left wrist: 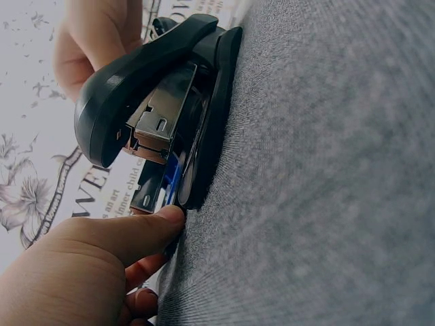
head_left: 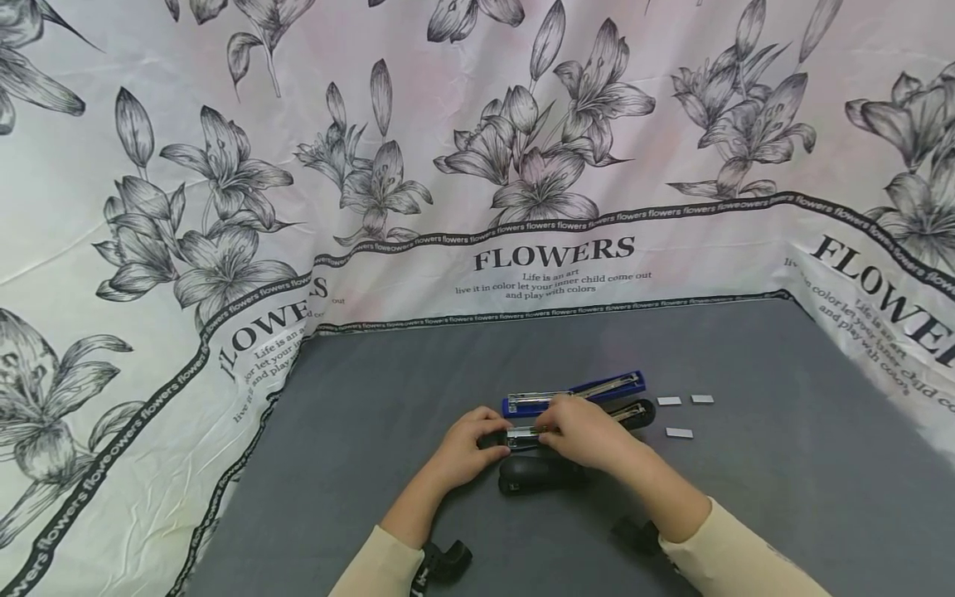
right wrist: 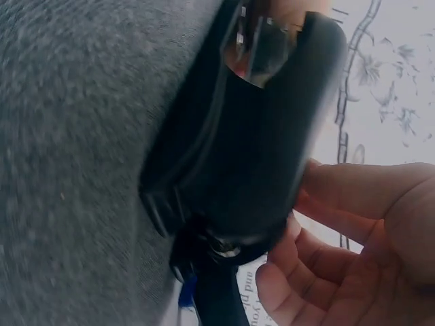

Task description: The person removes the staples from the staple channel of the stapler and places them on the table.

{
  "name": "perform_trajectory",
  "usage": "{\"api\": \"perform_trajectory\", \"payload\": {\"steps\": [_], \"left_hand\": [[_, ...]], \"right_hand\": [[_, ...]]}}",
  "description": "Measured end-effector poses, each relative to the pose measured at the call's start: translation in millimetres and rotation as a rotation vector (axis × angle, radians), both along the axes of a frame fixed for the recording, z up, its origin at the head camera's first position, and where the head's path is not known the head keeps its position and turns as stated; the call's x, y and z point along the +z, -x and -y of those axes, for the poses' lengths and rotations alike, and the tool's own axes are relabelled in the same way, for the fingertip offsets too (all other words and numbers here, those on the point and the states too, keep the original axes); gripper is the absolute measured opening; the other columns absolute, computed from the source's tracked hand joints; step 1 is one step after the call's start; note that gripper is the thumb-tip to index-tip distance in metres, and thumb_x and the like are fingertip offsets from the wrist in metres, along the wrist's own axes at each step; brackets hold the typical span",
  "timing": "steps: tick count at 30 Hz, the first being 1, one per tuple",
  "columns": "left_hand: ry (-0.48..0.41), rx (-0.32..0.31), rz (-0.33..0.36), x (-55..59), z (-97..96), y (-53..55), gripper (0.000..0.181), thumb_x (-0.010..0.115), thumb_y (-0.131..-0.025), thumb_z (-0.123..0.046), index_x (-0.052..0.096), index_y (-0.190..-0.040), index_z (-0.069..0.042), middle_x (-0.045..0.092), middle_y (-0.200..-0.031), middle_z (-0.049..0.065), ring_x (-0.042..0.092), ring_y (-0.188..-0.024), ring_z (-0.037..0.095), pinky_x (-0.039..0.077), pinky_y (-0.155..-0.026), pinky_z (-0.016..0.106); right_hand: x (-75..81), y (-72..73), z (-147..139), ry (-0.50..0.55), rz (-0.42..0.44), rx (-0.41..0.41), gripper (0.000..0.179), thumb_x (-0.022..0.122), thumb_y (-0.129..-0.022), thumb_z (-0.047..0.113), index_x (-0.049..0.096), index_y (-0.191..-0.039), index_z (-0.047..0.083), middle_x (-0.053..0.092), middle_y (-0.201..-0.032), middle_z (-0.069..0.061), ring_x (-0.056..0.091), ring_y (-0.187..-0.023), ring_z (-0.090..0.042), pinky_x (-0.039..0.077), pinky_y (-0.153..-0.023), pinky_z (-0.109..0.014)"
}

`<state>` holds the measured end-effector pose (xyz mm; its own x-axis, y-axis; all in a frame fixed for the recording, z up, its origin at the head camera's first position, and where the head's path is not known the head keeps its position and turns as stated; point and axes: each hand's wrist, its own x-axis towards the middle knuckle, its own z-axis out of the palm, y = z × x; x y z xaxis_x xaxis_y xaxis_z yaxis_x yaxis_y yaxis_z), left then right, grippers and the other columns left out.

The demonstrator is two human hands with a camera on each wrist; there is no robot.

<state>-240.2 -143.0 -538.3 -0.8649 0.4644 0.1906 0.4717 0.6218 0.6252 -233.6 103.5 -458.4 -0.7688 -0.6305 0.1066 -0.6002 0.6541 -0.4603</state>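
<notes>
In the head view, an opened black stapler (head_left: pixel 522 438) lies between the hands with its metal staple channel showing. My left hand (head_left: pixel 461 452) pinches its front end between thumb and fingers. Over the channel, my right hand (head_left: pixel 589 431) has its fingertips pinched at the metal; I cannot tell whether a small piece sits between them. Just behind lies a blue stapler (head_left: pixel 531 405), also opened out flat. A second black stapler (head_left: pixel 540 474), folded together, stands in front and fills much of both wrist views, partly hiding the opened one from the left wrist camera.
Three short strips of staples lie to the right: one (head_left: pixel 669 401) beside the blue stapler, another (head_left: pixel 702 400) farther right, a third (head_left: pixel 679 433) nearer. A grey cloth (head_left: pixel 358 414) covers the table. A flower-printed curtain (head_left: pixel 552 274) encloses the back and sides.
</notes>
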Motion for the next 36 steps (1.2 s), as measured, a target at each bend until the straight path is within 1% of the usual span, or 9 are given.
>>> {"api": "perform_trajectory", "payload": {"steps": [9,11,13,18,21,25,28,32,36], "left_hand": [[-0.001,0.006,0.001,3.3,-1.2,-1.0,0.032,0.079,-0.093,-0.019,0.074,-0.125,-0.014,0.063,-0.117,-0.004,0.057,-0.108,0.017,0.049,-0.092,0.039],[-0.007,0.010,0.006,4.0,-0.9,-1.3,0.032,0.079,-0.093,-0.018,0.074,-0.124,-0.014,0.063,-0.117,-0.004,0.057,-0.107,0.017,0.049,-0.092,0.039],[-0.015,0.012,0.011,4.4,-0.6,-1.3,0.031,0.079,-0.093,-0.018,0.074,-0.124,-0.014,0.063,-0.117,-0.004,0.057,-0.107,0.017,0.048,-0.092,0.039],[-0.023,0.013,0.022,4.7,0.4,-1.5,0.031,0.079,-0.093,-0.018,0.075,-0.123,-0.014,0.063,-0.116,-0.005,0.057,-0.108,0.017,0.049,-0.092,0.039],[-0.027,0.009,0.017,4.9,0.7,-1.7,0.031,0.079,-0.093,-0.018,0.075,-0.123,-0.014,0.063,-0.116,-0.005,0.057,-0.106,0.017,0.048,-0.091,0.039],[-0.029,0.003,0.006,3.2,0.4,-1.3,0.031,0.079,-0.093,-0.018,0.075,-0.123,-0.013,0.063,-0.114,-0.005,0.056,-0.103,0.016,0.048,-0.089,0.038],[-0.028,-0.004,0.000,1.3,-0.1,-1.0,0.030,0.079,-0.093,-0.019,0.075,-0.123,-0.013,0.063,-0.114,-0.005,0.056,-0.102,0.016,0.048,-0.089,0.037],[-0.031,-0.009,-0.007,0.8,-0.4,-1.4,0.031,0.079,-0.093,-0.018,0.075,-0.123,-0.013,0.063,-0.114,-0.004,0.056,-0.104,0.016,0.048,-0.090,0.037],[-0.028,-0.002,-0.007,2.1,0.1,-1.6,0.031,0.079,-0.093,-0.018,0.075,-0.123,-0.013,0.063,-0.115,-0.005,0.056,-0.104,0.016,0.048,-0.090,0.037]], "right_hand": [[-9.5,-0.1,12.0,-0.051,-0.019,-0.018,0.009,0.077,-0.091,0.009,0.081,-0.099,0.007,0.056,-0.085,0.004,0.048,-0.073,-0.011,0.046,-0.066,-0.033],[-10.0,0.3,13.4,-0.036,-0.017,-0.027,0.009,0.077,-0.090,0.008,0.081,-0.098,0.007,0.057,-0.086,0.004,0.051,-0.074,-0.012,0.047,-0.068,-0.033],[-10.6,1.0,14.5,-0.011,0.012,-0.053,0.009,0.078,-0.090,0.008,0.081,-0.098,0.006,0.060,-0.088,0.003,0.055,-0.077,-0.013,0.049,-0.070,-0.034],[-12.8,4.0,17.5,0.078,0.101,-0.172,0.007,0.079,-0.089,0.009,0.081,-0.096,0.010,0.072,-0.091,0.004,0.066,-0.083,-0.015,0.055,-0.076,-0.038],[-14.1,6.0,20.5,0.108,0.101,-0.202,0.002,0.080,-0.089,0.012,0.080,-0.090,0.014,0.073,-0.086,0.007,0.066,-0.079,-0.012,0.055,-0.075,-0.038],[-16.6,8.2,25.7,0.135,0.084,-0.217,0.009,0.081,-0.088,0.012,0.074,-0.084,0.016,0.068,-0.079,0.009,0.061,-0.073,-0.008,0.053,-0.071,-0.036],[-18.5,9.1,28.8,0.152,0.099,-0.240,0.010,0.082,-0.087,0.010,0.073,-0.091,0.013,0.068,-0.079,0.006,0.062,-0.073,-0.010,0.053,-0.071,-0.036],[-19.0,8.9,30.9,0.117,0.115,-0.249,0.016,0.082,-0.087,0.009,0.078,-0.102,0.008,0.072,-0.084,0.004,0.067,-0.079,-0.014,0.055,-0.074,-0.037],[-18.0,8.8,31.4,0.065,0.077,-0.226,0.012,0.083,-0.086,0.008,0.082,-0.098,0.010,0.075,-0.087,0.003,0.070,-0.083,-0.016,0.057,-0.076,-0.037]]}}
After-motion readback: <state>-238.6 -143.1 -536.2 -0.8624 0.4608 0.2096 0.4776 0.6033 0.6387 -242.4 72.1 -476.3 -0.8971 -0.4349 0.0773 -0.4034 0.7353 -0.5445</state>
